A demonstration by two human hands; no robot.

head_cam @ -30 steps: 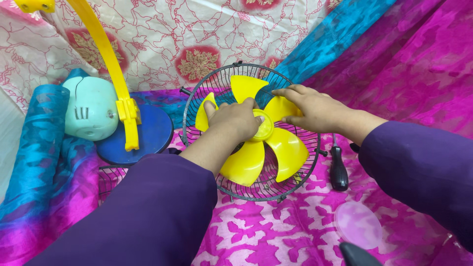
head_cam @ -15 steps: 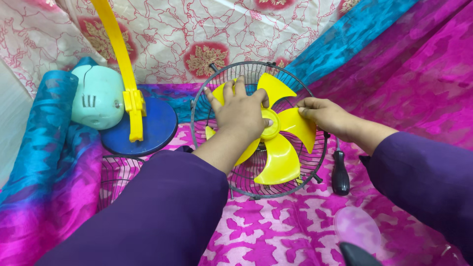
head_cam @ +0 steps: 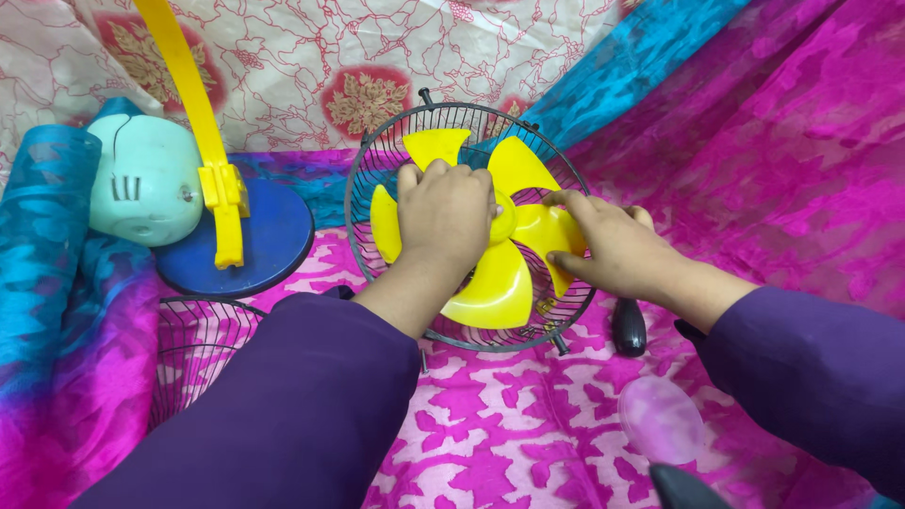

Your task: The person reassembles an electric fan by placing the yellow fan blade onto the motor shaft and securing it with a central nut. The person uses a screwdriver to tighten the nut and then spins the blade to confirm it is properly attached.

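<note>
Rotated, glossy yellow blades (head_cam: pixel 490 283): left hand (head_cam: pixel 443 221) pressing hub, right hand (head_cam: pixel 608 247) pinching one.

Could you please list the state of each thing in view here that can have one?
Yellow fan blade: lying in the rear grille, both hands on it.
Rear grille: lying on the cloth, open side up.
Front grille: off, lying apart at the left.
Left hand: pressed flat over the hub.
Right hand: gripping one blade.
Screwdriver: lying unused.
</note>
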